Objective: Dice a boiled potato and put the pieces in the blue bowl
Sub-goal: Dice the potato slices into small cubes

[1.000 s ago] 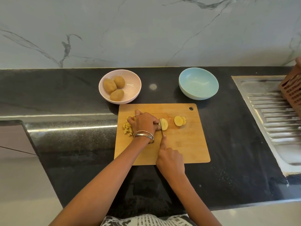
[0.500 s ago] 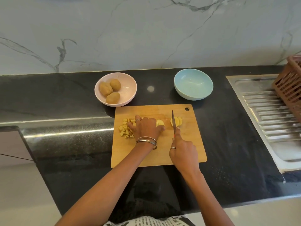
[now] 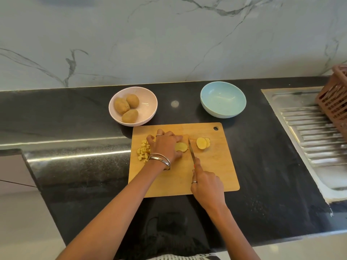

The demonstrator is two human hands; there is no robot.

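Left hand (image 3: 166, 147) curls over the potato piece (image 3: 181, 147) mid-board, cut face pointing right. The knife (image 3: 191, 151), gripped in the right hand (image 3: 207, 185), stands just right of it, blade running near-to-far.

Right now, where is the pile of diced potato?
In the head view, the diced pieces lie on the cutting board's left edge, just left of the left hand.

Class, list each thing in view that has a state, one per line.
blue bowl: empty
pink bowl: holds three whole potatoes
potato piece: held by left hand
knife: gripped by right hand
slices: lying uncut
diced pieces: piled on cutting board
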